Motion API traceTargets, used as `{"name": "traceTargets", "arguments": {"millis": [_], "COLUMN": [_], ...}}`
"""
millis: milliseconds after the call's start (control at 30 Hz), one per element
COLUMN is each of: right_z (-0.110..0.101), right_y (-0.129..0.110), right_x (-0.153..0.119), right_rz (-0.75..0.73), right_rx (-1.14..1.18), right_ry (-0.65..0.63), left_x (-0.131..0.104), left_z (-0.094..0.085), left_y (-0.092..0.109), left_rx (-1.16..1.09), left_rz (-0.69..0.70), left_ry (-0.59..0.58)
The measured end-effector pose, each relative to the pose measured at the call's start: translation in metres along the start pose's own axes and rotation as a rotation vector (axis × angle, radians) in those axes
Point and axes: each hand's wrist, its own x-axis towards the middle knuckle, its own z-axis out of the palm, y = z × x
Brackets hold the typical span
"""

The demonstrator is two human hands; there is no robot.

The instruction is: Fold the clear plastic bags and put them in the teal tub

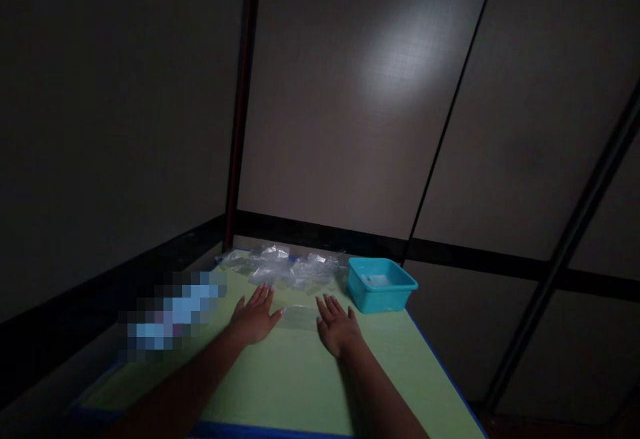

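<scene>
My left hand (255,317) lies palm down with its fingers spread over the green tabletop (285,379). To the right, my right hand (338,327) is also stretched out, palm down, holding nothing. A flat, clear plastic piece (300,317) rests on the table between the two hands. Just beyond the fingertips is a spread of crumpled clear plastic bags (295,270). A turquoise basin (383,295) stands beyond my right hand near the table's right edge, with something pale inside that I cannot make out.
Blue edging (435,352) runs along the table's border. A pixelated patch (175,315) hides whatever is at the left edge. Dark panelled walls (340,125) rise behind the table and to its left.
</scene>
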Motion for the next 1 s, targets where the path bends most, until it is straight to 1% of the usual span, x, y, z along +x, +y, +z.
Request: {"name": "traceTargets", "arguments": {"millis": [67, 167, 233, 333, 433, 600, 633, 700, 800, 900, 1000], "right_z": [0.001, 0.002, 0.001, -0.001, -0.006, -0.014, -0.016, -0.019, -0.020, -0.019, -0.021], "right_y": [0.000, 0.002, 0.003, 0.004, 0.008, 0.011, 0.010, 0.005, -0.006, -0.015, -0.019], "right_x": [0.001, 0.001, 0.001, 0.000, -0.003, -0.010, -0.011, -0.014, -0.019, -0.023, -0.025], "right_rz": [-0.004, -0.017, -0.025, -0.065, -0.081, 0.012, 0.030, 0.027, -0.069, -0.185, -0.251], "right_rx": [0.004, 0.008, 0.011, 0.029, 0.044, 0.073, 0.079, 0.088, 0.110, 0.138, 0.149], "right_ry": [-0.004, 0.015, 0.015, 0.003, -0.026, -0.102, -0.097, -0.059, -0.025, -0.042, -0.051], "left_x": [0.003, 0.009, 0.015, 0.023, 0.029, 0.032, 0.031, 0.027, 0.021, 0.016, 0.014], "left_z": [0.001, 0.000, -0.004, -0.009, -0.010, -0.006, -0.007, -0.011, -0.019, -0.024, -0.023], "left_y": [-0.001, -0.003, -0.003, -0.006, -0.013, -0.024, -0.024, -0.022, -0.015, -0.010, -0.011], "left_rx": [0.006, 0.017, 0.018, 0.003, -0.033, -0.086, -0.082, -0.081, -0.066, -0.057, -0.055], "left_rz": [0.004, 0.049, 0.086, 0.158, 0.194, 0.191, 0.206, 0.205, 0.186, 0.134, 0.080], "left_ry": [-0.006, -0.005, 0.040, 0.156, 0.248, 0.253, 0.260, 0.318, 0.368, 0.353, 0.351]}}
